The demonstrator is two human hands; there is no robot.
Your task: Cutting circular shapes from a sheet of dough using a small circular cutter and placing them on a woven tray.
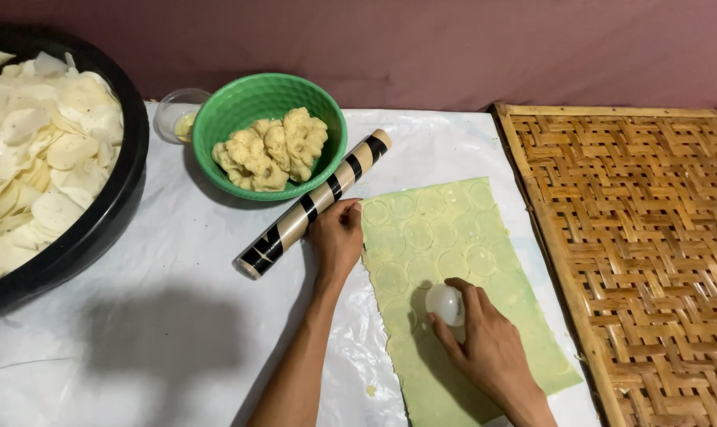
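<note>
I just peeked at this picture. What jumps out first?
The flat green dough sheet in the middle, marked with circles, with the right hand pressing a small white round cutter on it. The left hand rests at its edge, beside a striped rolling pin.

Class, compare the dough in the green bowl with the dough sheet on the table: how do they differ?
The dough in the green bowl is pale yellow, piled in thick, lumpy pieces. The dough sheet is greenish, rolled flat and thin, and marked with pressed circles. Both look like soft raw dough.
</note>
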